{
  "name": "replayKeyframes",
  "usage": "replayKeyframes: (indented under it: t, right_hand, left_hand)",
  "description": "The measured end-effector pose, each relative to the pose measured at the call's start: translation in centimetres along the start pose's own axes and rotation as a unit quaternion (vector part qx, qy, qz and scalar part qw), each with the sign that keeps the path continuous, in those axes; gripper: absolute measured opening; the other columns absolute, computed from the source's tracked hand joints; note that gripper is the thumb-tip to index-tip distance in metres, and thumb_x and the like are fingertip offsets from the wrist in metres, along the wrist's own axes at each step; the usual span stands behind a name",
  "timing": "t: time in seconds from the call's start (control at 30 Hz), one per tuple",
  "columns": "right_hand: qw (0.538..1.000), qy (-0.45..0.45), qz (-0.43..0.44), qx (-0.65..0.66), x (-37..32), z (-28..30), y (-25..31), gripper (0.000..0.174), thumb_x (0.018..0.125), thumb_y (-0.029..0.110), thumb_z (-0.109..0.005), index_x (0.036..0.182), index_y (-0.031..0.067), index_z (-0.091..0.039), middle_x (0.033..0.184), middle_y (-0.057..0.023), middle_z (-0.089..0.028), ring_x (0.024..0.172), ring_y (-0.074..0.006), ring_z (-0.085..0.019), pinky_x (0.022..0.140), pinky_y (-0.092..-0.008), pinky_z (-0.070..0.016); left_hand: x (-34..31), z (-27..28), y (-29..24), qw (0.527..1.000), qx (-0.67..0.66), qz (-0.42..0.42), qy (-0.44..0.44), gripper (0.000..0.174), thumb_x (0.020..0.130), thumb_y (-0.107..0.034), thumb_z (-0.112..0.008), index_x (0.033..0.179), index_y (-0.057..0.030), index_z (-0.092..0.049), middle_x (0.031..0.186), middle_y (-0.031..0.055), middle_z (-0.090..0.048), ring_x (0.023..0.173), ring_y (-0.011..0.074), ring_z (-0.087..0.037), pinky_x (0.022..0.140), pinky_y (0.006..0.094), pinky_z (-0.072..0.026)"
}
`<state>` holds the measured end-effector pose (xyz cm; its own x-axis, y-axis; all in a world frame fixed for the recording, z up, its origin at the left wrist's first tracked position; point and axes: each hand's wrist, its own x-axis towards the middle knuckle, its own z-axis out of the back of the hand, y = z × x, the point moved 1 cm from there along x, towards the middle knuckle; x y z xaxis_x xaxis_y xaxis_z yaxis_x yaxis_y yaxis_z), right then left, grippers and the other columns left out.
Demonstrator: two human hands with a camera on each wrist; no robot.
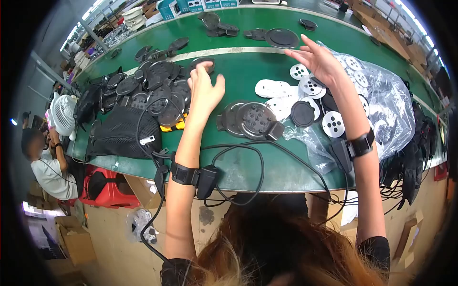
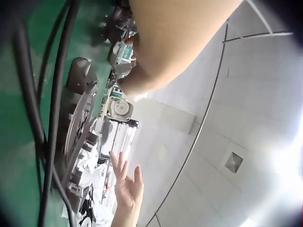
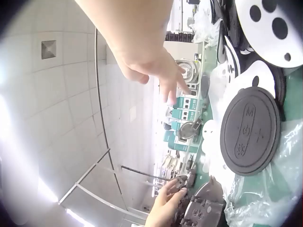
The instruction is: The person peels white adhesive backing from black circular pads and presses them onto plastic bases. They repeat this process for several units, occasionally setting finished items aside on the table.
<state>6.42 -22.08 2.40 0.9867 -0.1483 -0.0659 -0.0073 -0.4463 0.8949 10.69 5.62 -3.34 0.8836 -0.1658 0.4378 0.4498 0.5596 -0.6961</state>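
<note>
In the head view the left hand (image 1: pixel 206 90) reaches over a dark disc (image 1: pixel 208 63) at the right edge of a pile of black round parts (image 1: pixel 160 71); its fingers are bent and its thumb stands apart. Whether the fingertips touch the disc is unclear. The right hand (image 1: pixel 317 62) is held up with fingers spread and nothing in it, just right of a black round part (image 1: pixel 281 38). Between the forearms lies a clear-rimmed assembly (image 1: pixel 255 119). White discs with black holes (image 1: pixel 333 124) and a dark button disc (image 3: pixel 251 131) lie below the right hand.
Clear plastic bags (image 1: pixel 391 95) lie at the right. A black mesh pouch (image 1: pixel 125 131) and a yellow item (image 1: pixel 174 125) are at the left. Black cables (image 1: pixel 262 164) cross the table's front. Teal boxes (image 1: pixel 195 5) stand at the back. Another person (image 1: pixel 52 167) sits beside a white fan (image 1: pixel 63 114).
</note>
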Motion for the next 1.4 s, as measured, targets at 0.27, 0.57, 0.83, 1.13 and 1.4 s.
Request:
replayKeyframes:
  t: [0.27, 0.57, 0.83, 1.13, 1.4]
  right_hand:
    - [0.993, 0.002, -0.01, -0.118, -3.3, -0.1, -0.8, 0.069, 0.088, 0.028, -0.053, 0.127, -0.0169, -0.019, 0.12, -0.0332, -0.04, 0.106, -0.0272, -0.053, 0.09, -0.0268, -0.0459]
    - [0.746, 0.042, 0.041, -0.664, -2.1, 0.1, -1.2, 0.05, 0.083, 0.036, -0.052, 0.12, 0.0012, -0.049, 0.114, -0.0178, -0.054, 0.103, -0.0256, -0.054, 0.088, -0.0319, -0.0422]
    - [0.632, 0.185, 0.062, -0.75, -7.6, -1.4, -2.2, 0.046, 0.076, 0.039, -0.063, 0.103, 0.0021, -0.057, 0.094, -0.0215, -0.056, 0.093, -0.0341, -0.054, 0.081, -0.0384, -0.0423]
    - [0.608, 0.167, 0.081, -0.772, -10.5, 0.0, -3.0, 0.061, 0.061, 0.032, -0.075, 0.105, 0.0009, -0.046, 0.093, -0.0218, -0.052, 0.091, -0.0361, -0.053, 0.079, -0.039, -0.0424]
    - [0.728, 0.082, 0.167, -0.66, -11.1, -0.2, -1.2, 0.019, 0.076, 0.007, -0.049, 0.091, -0.0034, -0.055, 0.065, -0.0231, -0.056, 0.066, -0.0378, -0.057, 0.061, -0.043, -0.0451]
  left_hand:
    - [-0.5, -1.0, 2.1, 0.943, 0.319, -0.014, 0.092, 0.059, 0.078, -0.023, -0.056, 0.129, -0.0009, -0.036, 0.132, 0.0274, -0.033, 0.119, 0.0394, -0.034, 0.098, 0.0478, -0.0277]
    - [-0.6, -1.4, 0.8, 0.954, 0.284, -0.052, 0.076, 0.058, 0.079, -0.026, -0.056, 0.13, -0.0053, -0.037, 0.132, 0.0199, -0.036, 0.11, 0.0356, -0.043, 0.091, 0.0475, -0.0329]
    - [-0.1, -1.8, 1.2, 0.933, 0.337, -0.08, 0.095, 0.058, 0.082, -0.03, -0.053, 0.131, -0.0049, -0.036, 0.119, 0.0134, -0.048, 0.105, 0.0319, -0.046, 0.085, 0.0453, -0.0383]
    - [-0.1, -1.6, 0.5, 0.937, 0.266, -0.198, 0.112, 0.024, 0.077, -0.017, -0.059, 0.097, -0.0047, -0.059, 0.097, 0.009, -0.053, 0.093, 0.0261, -0.05, 0.076, 0.0386, -0.0397]
    - [0.4, 0.5, -2.7, 0.982, -0.108, -0.139, -0.069, 0.02, 0.084, 0.002, -0.042, 0.093, -0.0028, -0.058, 0.086, 0.009, -0.06, 0.081, 0.0185, -0.06, 0.072, 0.0283, -0.0464]
